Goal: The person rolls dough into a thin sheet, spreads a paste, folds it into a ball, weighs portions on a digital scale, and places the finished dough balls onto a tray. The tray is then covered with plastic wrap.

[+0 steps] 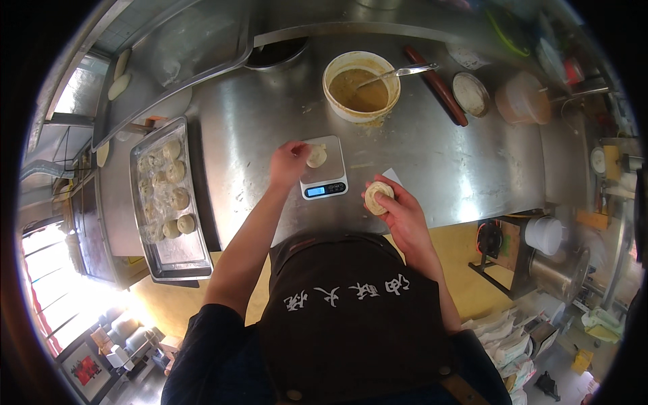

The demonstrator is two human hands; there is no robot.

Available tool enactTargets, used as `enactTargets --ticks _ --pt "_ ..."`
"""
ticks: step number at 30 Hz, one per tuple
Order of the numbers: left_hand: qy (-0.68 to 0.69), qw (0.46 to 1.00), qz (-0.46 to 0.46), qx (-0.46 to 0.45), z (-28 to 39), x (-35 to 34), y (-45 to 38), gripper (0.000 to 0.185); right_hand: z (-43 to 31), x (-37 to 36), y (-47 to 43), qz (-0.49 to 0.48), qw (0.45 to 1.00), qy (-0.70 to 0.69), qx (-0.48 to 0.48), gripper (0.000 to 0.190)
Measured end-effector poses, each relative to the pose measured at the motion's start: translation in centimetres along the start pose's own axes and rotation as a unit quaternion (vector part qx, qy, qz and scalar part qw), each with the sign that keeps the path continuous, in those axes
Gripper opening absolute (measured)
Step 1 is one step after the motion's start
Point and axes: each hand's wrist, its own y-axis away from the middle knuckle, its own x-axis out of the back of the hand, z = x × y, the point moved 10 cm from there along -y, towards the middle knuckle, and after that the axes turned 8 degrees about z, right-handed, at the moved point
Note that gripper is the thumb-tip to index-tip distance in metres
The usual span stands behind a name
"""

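Note:
A white digital kitchen scale (323, 172) with a steel plate and a lit display stands on the steel worktop (263, 126). On its plate rests a pale round of dough (317, 155). My left hand (290, 164) is at the left side of that dough, its fingertips touching or right beside it; whether they grip it cannot be told. My right hand (400, 206), to the right of the scale, holds a coiled round of dough (378, 198), spiral side showing, thumb on its face. Behind my right fingers lies a white flat piece (392, 176), partly hidden.
At left, a metal tray (169, 272) bears several dough balls (179, 199) under clear plastic. Beyond the scale stand a tub of brown paste (362, 87) with a metal spoon (405, 71), a dark red rolling pin (436, 85) and a bowl of flour (470, 94). A large tray (172, 91) sits upper left.

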Motion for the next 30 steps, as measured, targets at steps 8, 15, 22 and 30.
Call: enactTargets --ticks 8,15,22,30 --pt "-0.38 0.919 -0.094 -0.035 4.4 -5.5 -2.9 0.046 -0.1 -0.1 0.0 -0.006 1.0 0.015 0.002 0.048" --pt "-0.438 0.891 -0.117 -0.039 4.1 -6.5 -2.8 0.044 -0.2 0.5 0.6 0.005 1.0 0.004 0.001 0.047" --pt "-0.331 0.937 -0.108 -0.039 3.4 -6.3 -3.3 0.032 -0.4 0.5 0.1 -0.003 1.0 0.005 0.006 0.047" --pt "-0.189 0.973 -0.134 0.02 -1.2 -3.5 -1.9 0.03 -0.5 0.5 -0.1 0.007 1.0 0.01 0.001 0.046"
